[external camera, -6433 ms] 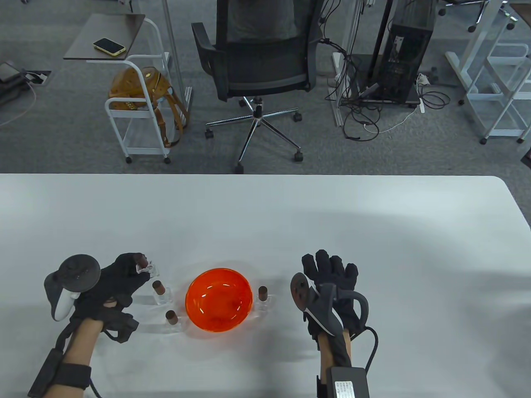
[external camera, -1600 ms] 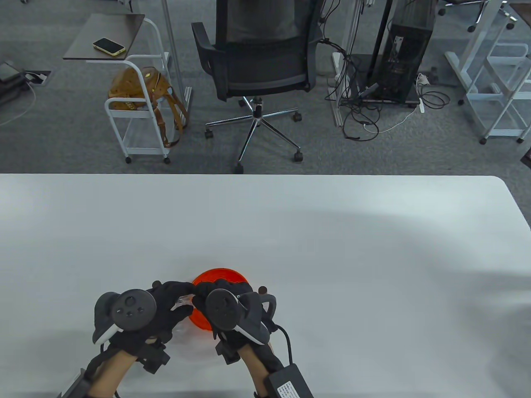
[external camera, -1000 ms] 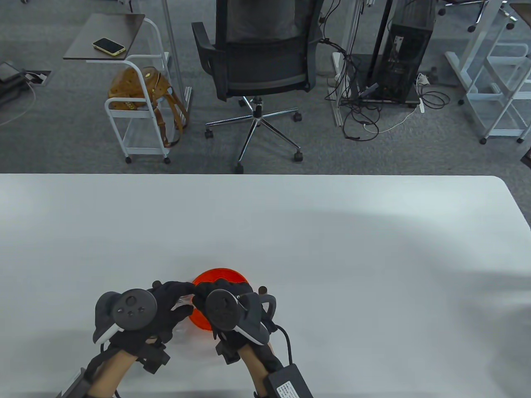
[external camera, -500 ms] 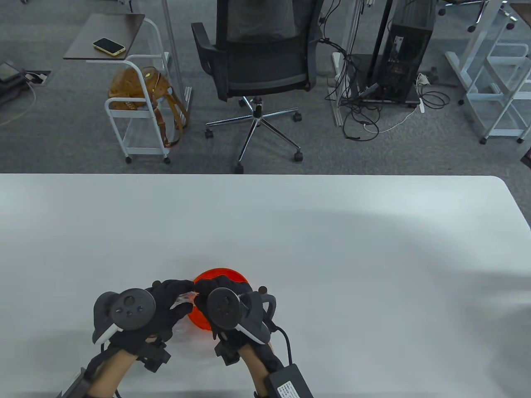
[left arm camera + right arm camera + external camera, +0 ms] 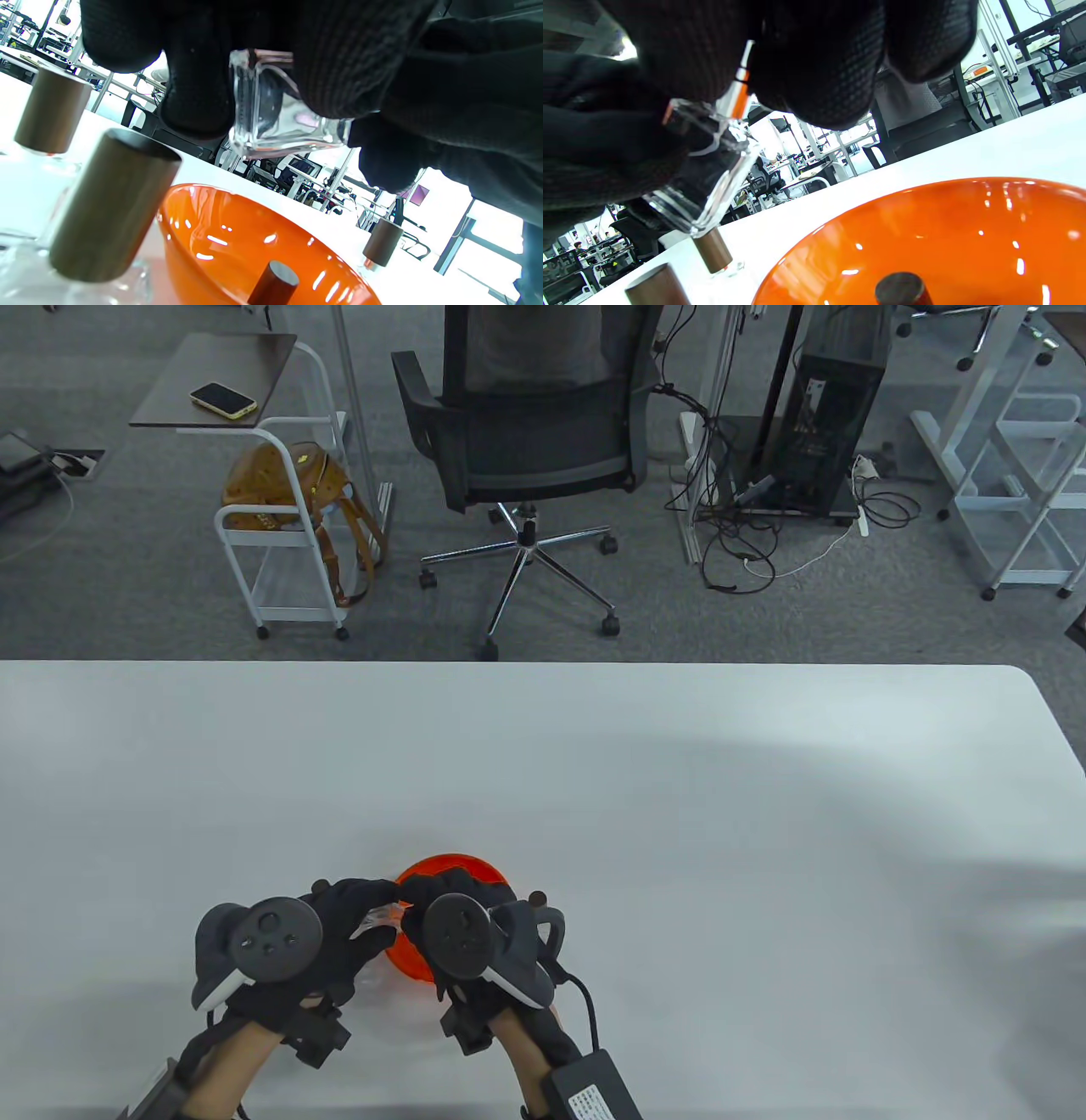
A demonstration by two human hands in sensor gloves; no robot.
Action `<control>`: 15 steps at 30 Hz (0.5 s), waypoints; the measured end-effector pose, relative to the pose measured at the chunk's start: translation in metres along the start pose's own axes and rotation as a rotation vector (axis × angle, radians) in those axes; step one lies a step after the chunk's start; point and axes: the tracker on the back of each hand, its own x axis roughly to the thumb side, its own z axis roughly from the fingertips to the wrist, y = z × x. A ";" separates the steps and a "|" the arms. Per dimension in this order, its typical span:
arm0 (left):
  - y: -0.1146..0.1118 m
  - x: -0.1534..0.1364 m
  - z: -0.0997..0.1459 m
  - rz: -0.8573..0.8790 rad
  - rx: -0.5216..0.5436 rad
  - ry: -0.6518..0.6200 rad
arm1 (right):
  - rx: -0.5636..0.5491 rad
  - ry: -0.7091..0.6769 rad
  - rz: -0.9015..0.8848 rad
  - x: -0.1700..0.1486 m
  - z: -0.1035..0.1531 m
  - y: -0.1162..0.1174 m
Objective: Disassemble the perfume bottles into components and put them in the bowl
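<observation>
Over the near left rim of the orange bowl point(image 5: 458, 865), my left hand point(image 5: 379, 909) grips a clear square glass bottle point(image 5: 378, 918) with its cap off. In the left wrist view the bottle point(image 5: 280, 114) hangs between my fingers, above the bowl point(image 5: 237, 237). My right hand point(image 5: 422, 897) pinches the bottle's top end. In the right wrist view a thin tube point(image 5: 739, 91) runs from inside the bottle point(image 5: 712, 178) up into those fingers, which hide the top itself. A dark brown cap point(image 5: 901, 290) lies inside the bowl point(image 5: 950, 224).
Two capped bottles point(image 5: 110, 203) point(image 5: 51, 110) stand left of the bowl, mostly hidden under my left hand in the table view. Another capped bottle point(image 5: 537, 897) stands at the bowl's right side. The white table point(image 5: 679, 780) stretches far beyond the bowl.
Since the oldest frame my left hand has carried one bottle over the bowl and my right hand has joined it. Over the last second the hands barely move.
</observation>
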 end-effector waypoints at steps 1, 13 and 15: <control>0.000 -0.001 0.001 0.012 -0.001 0.000 | -0.023 -0.002 0.016 0.001 0.001 0.000; -0.002 0.000 0.001 -0.005 -0.022 -0.010 | -0.016 -0.008 0.030 0.000 0.000 -0.001; -0.002 0.002 0.000 -0.015 -0.010 -0.006 | 0.010 -0.011 0.015 0.000 0.000 0.000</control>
